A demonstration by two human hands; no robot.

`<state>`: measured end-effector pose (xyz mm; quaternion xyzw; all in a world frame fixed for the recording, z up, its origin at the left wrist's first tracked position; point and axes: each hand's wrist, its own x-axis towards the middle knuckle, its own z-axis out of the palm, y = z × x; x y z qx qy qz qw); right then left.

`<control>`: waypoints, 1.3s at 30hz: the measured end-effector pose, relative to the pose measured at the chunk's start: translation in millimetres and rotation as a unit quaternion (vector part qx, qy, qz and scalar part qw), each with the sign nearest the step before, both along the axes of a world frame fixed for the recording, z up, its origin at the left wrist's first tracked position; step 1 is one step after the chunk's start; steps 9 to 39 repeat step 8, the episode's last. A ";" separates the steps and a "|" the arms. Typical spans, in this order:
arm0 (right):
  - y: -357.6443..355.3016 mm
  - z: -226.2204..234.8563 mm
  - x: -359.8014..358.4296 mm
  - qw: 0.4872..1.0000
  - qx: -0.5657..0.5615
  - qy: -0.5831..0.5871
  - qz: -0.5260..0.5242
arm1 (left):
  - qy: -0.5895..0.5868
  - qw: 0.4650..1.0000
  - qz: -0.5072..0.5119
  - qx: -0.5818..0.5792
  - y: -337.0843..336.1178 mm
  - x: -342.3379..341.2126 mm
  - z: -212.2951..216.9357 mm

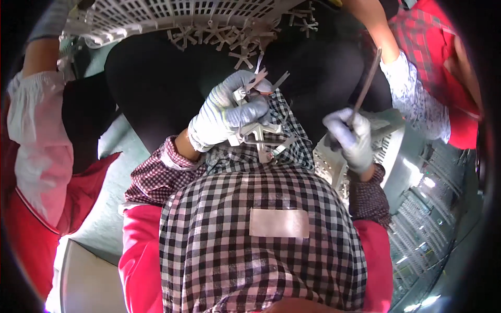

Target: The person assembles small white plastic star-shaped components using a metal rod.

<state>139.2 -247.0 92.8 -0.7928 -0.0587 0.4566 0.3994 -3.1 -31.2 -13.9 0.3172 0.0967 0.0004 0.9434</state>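
Observation:
My left hand (222,115), in a white striped knit glove, is closed around a pale, branched plastic part (259,142) above my lap. Forked arms of pale pieces stick out past its fingertips and below the palm; whether it grips one piece or more I cannot tell. Over to the right, my right hand (355,136), also gloved, is closed on a long thin rod-like tool (369,78) that points up and away. The tool's lower end is hidden by the fingers, and the two hands are well apart.
A white slatted basket (175,18) stands at the far side, with several star-shaped pale pieces (224,36) heaped at its near edge. Another white basket (392,156) sits by my right arm. Co-workers' sleeves flank me: pink (44,151) at left, patterned (417,94) at right.

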 end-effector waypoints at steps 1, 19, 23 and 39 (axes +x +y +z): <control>-0.6 -12.5 -9.8 0.996 0.051 0.007 -0.077 | -0.035 0.999 -0.002 -0.008 -0.7 4.6 2.7; 22.0 -48.2 -30.5 0.957 0.280 0.069 -0.008 | -0.056 0.986 -0.094 0.123 -10.7 34.1 39.0; 22.0 -48.2 -30.5 0.957 0.280 0.069 -0.008 | -0.056 0.986 -0.094 0.123 -10.7 34.1 39.0; 22.0 -48.2 -30.5 0.957 0.280 0.069 -0.008 | -0.056 0.986 -0.094 0.123 -10.7 34.1 39.0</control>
